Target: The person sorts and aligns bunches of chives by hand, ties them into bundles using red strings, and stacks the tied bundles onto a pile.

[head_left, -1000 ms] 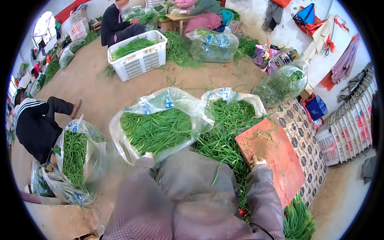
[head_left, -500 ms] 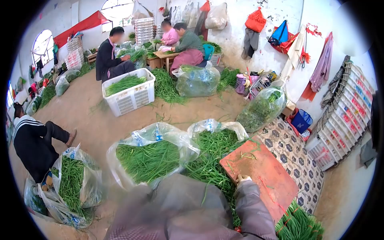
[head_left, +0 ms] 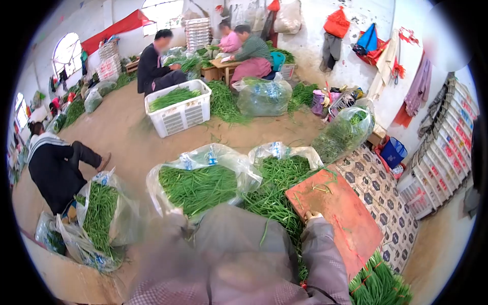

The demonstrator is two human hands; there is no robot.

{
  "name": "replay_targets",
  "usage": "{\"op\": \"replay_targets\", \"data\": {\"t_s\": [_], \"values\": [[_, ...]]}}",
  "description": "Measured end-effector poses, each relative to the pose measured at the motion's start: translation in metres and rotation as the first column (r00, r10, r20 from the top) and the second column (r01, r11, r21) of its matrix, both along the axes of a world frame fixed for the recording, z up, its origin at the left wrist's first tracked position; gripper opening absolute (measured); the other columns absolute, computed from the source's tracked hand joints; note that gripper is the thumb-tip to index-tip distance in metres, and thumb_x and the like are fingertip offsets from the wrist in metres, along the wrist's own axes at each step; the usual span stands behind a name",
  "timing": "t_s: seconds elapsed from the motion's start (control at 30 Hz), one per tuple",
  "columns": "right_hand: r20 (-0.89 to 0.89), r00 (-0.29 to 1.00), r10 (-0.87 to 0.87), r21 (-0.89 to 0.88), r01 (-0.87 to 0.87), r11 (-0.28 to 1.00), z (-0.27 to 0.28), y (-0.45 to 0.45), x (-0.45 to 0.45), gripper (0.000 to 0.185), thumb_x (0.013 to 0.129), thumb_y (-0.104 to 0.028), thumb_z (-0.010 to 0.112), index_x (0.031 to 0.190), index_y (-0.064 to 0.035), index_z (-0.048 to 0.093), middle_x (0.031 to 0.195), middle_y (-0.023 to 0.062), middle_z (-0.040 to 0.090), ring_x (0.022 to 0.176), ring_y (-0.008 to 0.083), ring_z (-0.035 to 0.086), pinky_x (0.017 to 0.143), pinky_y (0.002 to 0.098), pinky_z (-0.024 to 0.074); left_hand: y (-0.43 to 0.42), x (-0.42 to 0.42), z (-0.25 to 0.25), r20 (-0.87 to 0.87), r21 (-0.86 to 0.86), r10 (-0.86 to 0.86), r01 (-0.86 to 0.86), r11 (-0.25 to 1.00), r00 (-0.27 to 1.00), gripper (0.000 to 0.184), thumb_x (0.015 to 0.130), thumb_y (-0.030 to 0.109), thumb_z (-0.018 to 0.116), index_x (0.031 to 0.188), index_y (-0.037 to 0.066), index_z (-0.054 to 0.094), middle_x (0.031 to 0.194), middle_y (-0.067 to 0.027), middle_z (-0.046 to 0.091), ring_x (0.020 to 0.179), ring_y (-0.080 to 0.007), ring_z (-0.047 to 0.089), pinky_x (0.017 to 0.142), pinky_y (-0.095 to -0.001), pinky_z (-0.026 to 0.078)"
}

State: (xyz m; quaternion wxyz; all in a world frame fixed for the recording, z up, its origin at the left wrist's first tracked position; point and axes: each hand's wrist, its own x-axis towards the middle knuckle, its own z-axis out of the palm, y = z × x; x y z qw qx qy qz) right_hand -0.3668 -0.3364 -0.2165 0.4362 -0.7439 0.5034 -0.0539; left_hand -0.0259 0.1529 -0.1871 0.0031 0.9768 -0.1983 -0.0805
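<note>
My right hand (head_left: 313, 215) rests at the left edge of a reddish board (head_left: 351, 223), fingers curled; whether anything is in them is hidden. A few loose chive-like stalks (head_left: 328, 185) lie on the board's far end. My left hand (head_left: 177, 211) is at the near rim of an open clear plastic bag (head_left: 152, 185) full of long green chive-like stalks (head_left: 198, 188); its fingers are too blurred to read. Between that bag and the board, more stalks (head_left: 279, 188) spill from a second bag (head_left: 302, 151). Bundles tied with red bands (head_left: 378, 284) lie below the board.
A white crate (head_left: 180, 114) of greens stands ahead on the floor. To the left a person in black (head_left: 53, 173) bends by another bag (head_left: 127, 213). Three people sit at the back near a small table (head_left: 223, 63). Stacked white crates (head_left: 442, 157) line the right wall.
The view has shifted, so the scene sits farther right. My left hand has moved up toward the bag's near rim. My right hand stays at the board's edge.
</note>
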Motion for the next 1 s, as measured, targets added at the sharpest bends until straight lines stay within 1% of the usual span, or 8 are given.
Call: {"op": "replay_targets", "data": {"t_s": [0.33, 0.37, 0.4, 0.53, 0.67, 0.83, 0.93, 1.0], "values": [[-0.172, 0.985, 0.001, 0.565, 0.098, 0.819, 0.012, -0.042, 0.014, 0.02, 0.086, -0.024, 0.056, 0.091, -0.0052, 0.059, 0.071, 0.0075, 0.06, 0.056, 0.0201, 0.058, 0.048, 0.0336, 0.0478, 0.043, 0.123, 0.011, 0.303, -0.195, 0.306, -0.255, 0.947, 0.903, 0.087, 0.076, 0.046, 0.065, 0.145, 0.016, 0.023, 0.15, -0.0107, 0.021, 0.136, -0.0317, 0.022, 0.109, -0.0501, 0.021], [-0.141, 0.969, 0.205, 0.387, -0.136, 0.912, 0.029, -0.031, 0.016, 0.02, 0.085, -0.025, 0.057, 0.088, -0.0053, 0.061, 0.066, 0.007, 0.059, 0.051, 0.0186, 0.056, 0.045, 0.0325, 0.044, 0.048, 0.131, 0.002, 0.34, -0.294, 0.341, -0.245, 0.924, 0.876, 0.09, 0.073, 0.047, 0.067, 0.145, 0.015, 0.023, 0.149, -0.0112, 0.023, 0.136, -0.0323, 0.023, 0.109, -0.0493, 0.021], [-0.122, 0.904, 0.41, 0.19, -0.385, 0.903, 0.054, -0.018, 0.03, 0.022, 0.083, -0.026, 0.058, 0.084, -0.0053, 0.062, 0.062, 0.0065, 0.058, 0.047, 0.0171, 0.053, 0.041, 0.0313, 0.0402, 0.046, 0.142, 0.009, 0.237, -0.289, 0.41, -0.339, 0.895, 0.881, 0.095, 0.069, 0.048, 0.071, 0.144, 0.015, 0.024, 0.148, -0.0114, 0.025, 0.136, -0.0331, 0.023, 0.108, -0.0495, 0.022], [0.039, 0.983, 0.179, 0.34, -0.181, 0.923, 0.094, 0.023, 0.146, 0.029, 0.084, -0.033, 0.059, 0.093, -0.0062, 0.065, 0.061, 0.0052, 0.058, 0.047, 0.0137, 0.052, 0.043, 0.0279, 0.04, 0.049, 0.175, 0.007, -0.011, -0.274, 0.519, -0.502, 0.82, 0.854, 0.119, 0.059, 0.052, 0.078, 0.148, 0.016, 0.008, 0.151, -0.0131, 0.017, 0.137, -0.0334, 0.021, 0.11, -0.0481, 0.023], [0.268, 0.764, 0.586, 0.291, -0.644, 0.707, 0.084, 0.074, 0.282, 0.024, 0.087, -0.026, 0.06, 0.1, -0.0058, 0.064, 0.067, 0.0037, 0.057, 0.056, 0.0106, 0.052, 0.051, 0.0229, 0.0402, 0.057, 0.205, 0.002, -0.159, -0.355, 0.523, -0.543, 0.761, 0.837, 0.121, 0.059, 0.046, 0.081, 0.148, 0.017, 0.004, 0.153, -0.0109, 0.009, 0.138, -0.0356, 0.019, 0.109, -0.0468, 0.026], [0.314, 0.477, 0.821, 0.156, -0.879, 0.451, 0.074, 0.196, 0.427, 0.023, 0.09, -0.023, 0.056, 0.106, -0.0079, 0.064, 0.07, 0.0023, 0.055, 0.06, 0.0097, 0.05, 0.055, 0.0221, 0.0408, 0.076, 0.262, -0.029, -0.115, -0.589, 0.391, -0.38, 0.713, 0.913, 0.057, 0.075, 0.026, 0.066, 0.126, 0.005, 0.052, 0.108, -0.0209, 0.063, 0.1, -0.0326, 0.062, 0.087, -0.0364, 0.048], [0.183, -0.146, 0.972, -0.552, -0.834, -0.021, 0.026, 0.231, 0.491, 0.029, 0.091, -0.023, 0.054, 0.115, -0.0104, 0.06, 0.067, 0.0013, 0.054, 0.059, 0.0102, 0.05, 0.054, 0.0246, 0.0419, 0.074, 0.277, -0.016, -0.166, -0.691, 0.469, -0.441, 0.572, 0.868, 0.039, 0.08, 0.027, 0.063, 0.111, 0.003, 0.061, 0.105, -0.0208, 0.065, 0.102, -0.0292, 0.062, 0.088, -0.0359, 0.048], [0.25, 0.199, 0.947, -0.051, -0.975, 0.218, 0.005, 0.252, 0.532, 0.038, 0.085, -0.024, 0.058, 0.12, -0.0109, 0.056, 0.078, 0.004, 0.057, 0.065, 0.013, 0.052, 0.057, 0.0259, 0.0436, 0.07, 0.282, 0.003, -0.13, -0.753, 0.51, -0.419, 0.508, 0.851, 0.033, 0.085, 0.025, 0.061, 0.108, 0.0, 0.061, 0.104, -0.0187, 0.066, 0.099, -0.0255, 0.063, 0.087, -0.0334, 0.048]]}}
